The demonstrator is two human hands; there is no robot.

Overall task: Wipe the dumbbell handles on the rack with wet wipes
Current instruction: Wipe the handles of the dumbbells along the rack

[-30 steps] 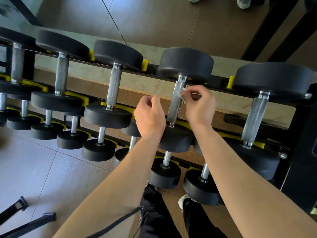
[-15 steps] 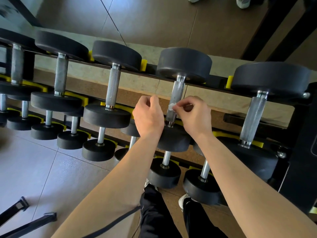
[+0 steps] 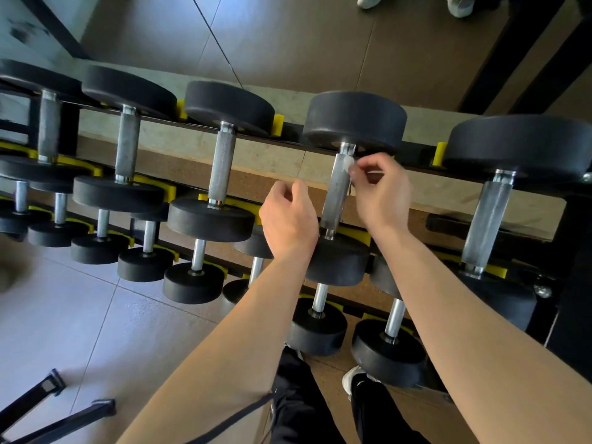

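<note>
Head, rack [image 3: 416,153] holding dumbbells [image 3: 354,118], wipe [image 3: 347,163] (probably) on handle [image 3: 336,193]

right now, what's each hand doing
Left hand: closed, curled, nothing seen in it.
Right hand: pinching the wipe against the handle.
</note>
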